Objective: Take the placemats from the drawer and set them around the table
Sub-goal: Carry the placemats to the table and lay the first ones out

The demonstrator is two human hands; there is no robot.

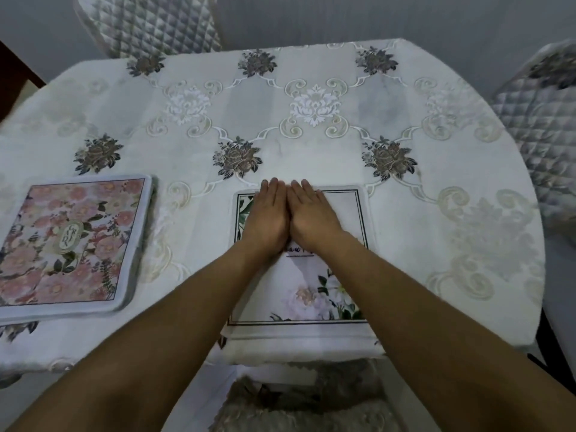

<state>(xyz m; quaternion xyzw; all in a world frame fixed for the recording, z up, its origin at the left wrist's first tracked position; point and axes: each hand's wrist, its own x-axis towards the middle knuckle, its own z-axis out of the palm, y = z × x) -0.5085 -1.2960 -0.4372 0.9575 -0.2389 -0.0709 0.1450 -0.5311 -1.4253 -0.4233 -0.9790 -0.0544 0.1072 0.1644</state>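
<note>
Head view looks down on two bare forearms reaching forward over the worktop (pixel 311 73), which is covered by a pale cloth patterned with dark flower sprays and white scrollwork. Both hands lie flat, palms down, with fingers straight and held together, gripping nothing. The left hand (pixel 268 218) and the right hand (pixel 311 213) sit side by side, their inner edges touching, pressed onto the far half of a white placemat (pixel 311 294) with a thin dark border and pale flowers and green leaves printed near its close corner. Some lettering shows on it just below the wrists, too hidden to read. This mat lies at the near edge of the worktop, straight in front of the person. Well apart to the left lies a pink floral placemat (pixel 71 241) with a small oval label in its middle; whether more mats lie stacked beneath it cannot be told. Quilted grey chairs stand at the far left (pixel 149 23) and at the right side (pixel 539 120).
</note>
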